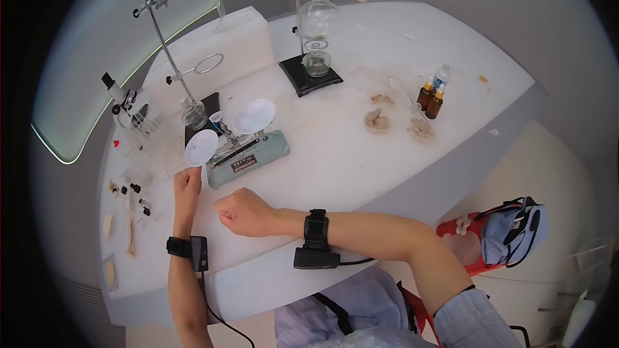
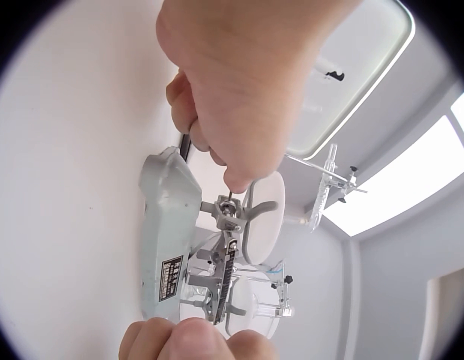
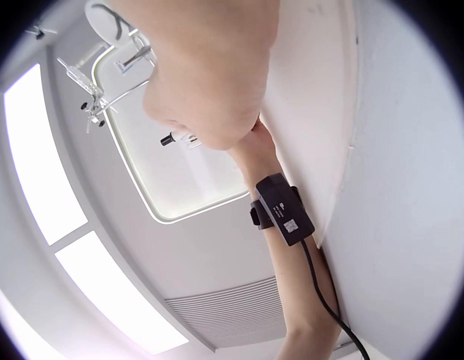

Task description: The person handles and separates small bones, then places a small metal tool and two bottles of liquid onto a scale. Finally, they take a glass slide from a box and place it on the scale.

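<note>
A pale green-grey balance [image 1: 248,161] with two white pans stands on the white table. My left hand [image 1: 187,183] is at its left end, below the left pan [image 1: 202,148]. Its fingers are curled, and in the left wrist view a fingertip [image 2: 238,180] meets the small adjusting nut [image 2: 230,196] at the beam's end; the rest of the grip is hidden behind the hand. My right hand [image 1: 248,212] is curled into a fist near the balance's front, holding nothing visible. The pointer scale between the pans faces away from the head view.
Behind the balance is an iron stand [image 1: 164,45] with a ring and flask. Farther back, another stand [image 1: 311,76] carries a distilling flask. Brown dropper bottles [image 1: 434,103] and small dishes [image 1: 376,121] lie right; a microscope [image 1: 126,103] and small bottles [image 1: 145,206] are left.
</note>
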Available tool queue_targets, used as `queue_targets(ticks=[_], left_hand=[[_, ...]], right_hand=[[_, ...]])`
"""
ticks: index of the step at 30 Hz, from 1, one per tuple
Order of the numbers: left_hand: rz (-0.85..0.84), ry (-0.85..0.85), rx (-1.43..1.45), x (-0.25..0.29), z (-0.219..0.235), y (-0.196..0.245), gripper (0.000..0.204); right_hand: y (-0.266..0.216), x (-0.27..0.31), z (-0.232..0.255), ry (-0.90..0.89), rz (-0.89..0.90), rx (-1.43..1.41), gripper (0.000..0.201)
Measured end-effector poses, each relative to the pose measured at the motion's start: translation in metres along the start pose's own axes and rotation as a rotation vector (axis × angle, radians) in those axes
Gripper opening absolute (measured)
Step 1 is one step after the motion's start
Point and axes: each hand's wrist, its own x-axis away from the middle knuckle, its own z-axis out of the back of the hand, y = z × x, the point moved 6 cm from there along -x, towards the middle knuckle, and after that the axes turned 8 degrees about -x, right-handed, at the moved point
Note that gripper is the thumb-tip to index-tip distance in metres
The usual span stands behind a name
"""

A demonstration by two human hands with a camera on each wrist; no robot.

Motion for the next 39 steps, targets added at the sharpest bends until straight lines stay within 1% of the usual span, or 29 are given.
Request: queue_targets(ticks=[3, 5, 7, 9, 11, 12, 13, 14, 15, 16, 17, 19, 21, 22, 23, 24, 25, 26, 27, 28, 29, 31, 33, 34, 35, 36, 37, 39], left_hand=[[0.016, -0.019, 0.057, 0.001, -0.001, -0.001, 0.044], [-0.047, -0.055, -0.024, -0.001, -0.003, 0.001, 0.046], [-0.054, -0.058, -0.022, 0.000, -0.005, 0.005, 0.047], [-0.060, -0.060, -0.027, 0.002, -0.005, 0.008, 0.049], [0.001, -0.064, 0.003, 0.003, -0.004, 0.008, 0.049], [-0.001, -0.061, 0.003, 0.002, -0.002, 0.008, 0.049], [0.015, -0.070, 0.079, 0.002, -0.002, 0.006, 0.045], [0.031, -0.080, 0.155, 0.003, -0.002, 0.005, 0.043], [0.030, -0.077, 0.157, 0.003, -0.002, 0.005, 0.043], [0.030, -0.079, 0.169, 0.003, -0.001, 0.005, 0.038], [0.029, -0.081, 0.181, 0.002, -0.001, 0.006, 0.034], [0.023, -0.068, 0.191, 0.004, 0.000, 0.013, 0.034], [0.018, -0.059, 0.201, 0.003, 0.001, 0.014, 0.034], [0.033, -0.078, 0.177, 0.002, 0.001, 0.011, 0.031], [0.050, -0.094, 0.153, 0.001, 0.001, 0.008, 0.029], [0.056, -0.075, 0.150, 0.000, 0.000, 0.005, 0.029], [-0.002, -0.091, 0.122, -0.001, -0.003, 0.005, 0.028], [-0.051, -0.095, 0.083, 0.000, -0.001, 0.005, 0.028], [-0.053, -0.081, 0.081, 0.003, 0.000, 0.007, 0.027], [-0.051, -0.061, 0.074, 0.003, -0.001, 0.012, 0.027], [-0.059, -0.077, 0.064, 0.004, -0.001, 0.016, 0.026], [-0.009, -0.084, 0.103, 0.004, -0.002, 0.012, 0.026], [0.004, -0.083, 0.120, 0.004, -0.005, 0.015, 0.027], [0.010, -0.085, 0.124, 0.004, -0.005, 0.016, 0.029], [0.013, -0.060, 0.119, 0.004, -0.003, 0.015, 0.029], [0.008, -0.077, 0.124, 0.003, -0.004, 0.014, 0.030], [0.003, -0.101, 0.131, 0.003, -0.005, 0.014, 0.032], [0.013, -0.083, 0.131, 0.002, -0.007, 0.013, 0.034]], right_hand=[[-0.001, -0.001, 0.002, 0.004, -0.002, 0.042, 0.025], [0.001, -0.002, 0.002, 0.033, 0.005, 0.066, 0.026], [0.000, -0.002, 0.004, 0.059, 0.013, 0.093, 0.027], [0.002, -0.002, 0.003, 0.034, -0.056, 0.061, 0.032], [-0.006, -0.004, 0.005, 0.031, -0.054, 0.032, 0.035], [-0.010, -0.005, 0.006, 0.028, -0.054, 0.003, 0.039], [-0.011, -0.005, 0.007, 0.026, -0.052, 0.003, 0.039], [-0.011, -0.005, 0.008, 0.020, -0.090, -0.023, 0.041], [-0.010, -0.005, 0.008, 0.014, -0.128, -0.048, 0.044], [-0.008, -0.005, 0.007, 0.009, -0.127, -0.047, 0.044], [-0.006, -0.005, 0.007, 0.037, -0.109, -0.017, 0.042], [-0.002, -0.004, 0.006, 0.063, -0.088, 0.010, 0.041], [0.009, -0.002, 0.004, 0.083, -0.142, -0.037, 0.027], [0.013, -0.001, 0.002, 0.082, -0.143, -0.037, 0.027], [0.016, 0.001, 0.001, 0.104, -0.114, 0.006, 0.021], [0.018, 0.000, -0.004, 0.116, -0.078, 0.042, 0.017], [0.009, -0.003, -0.004, 0.090, -0.064, 0.019, 0.017], [-0.004, -0.004, 0.002, 0.028, -0.124, 0.038, 0.018], [-0.012, -0.005, 0.005, -0.051, -0.170, 0.049, 0.020], [-0.012, -0.005, 0.003, -0.091, -0.204, 0.081, 0.021], [-0.009, -0.004, 0.001, -0.131, -0.240, 0.117, 0.022], [0.006, 0.001, -0.009, -0.206, -0.167, 0.236, 0.020], [-0.001, -0.001, -0.012, -0.296, -0.211, 0.264, 0.021], [-0.007, -0.003, -0.014, -0.322, -0.189, 0.251, 0.021], [-0.009, -0.005, -0.010, -0.273, -0.238, 0.247, 0.020], [-0.009, -0.006, -0.006, -0.218, -0.290, 0.247, 0.019], [-0.005, -0.004, -0.007, -0.227, -0.281, 0.246, 0.019], [0.002, -0.001, -0.012, -0.296, -0.223, 0.311, 0.016]])
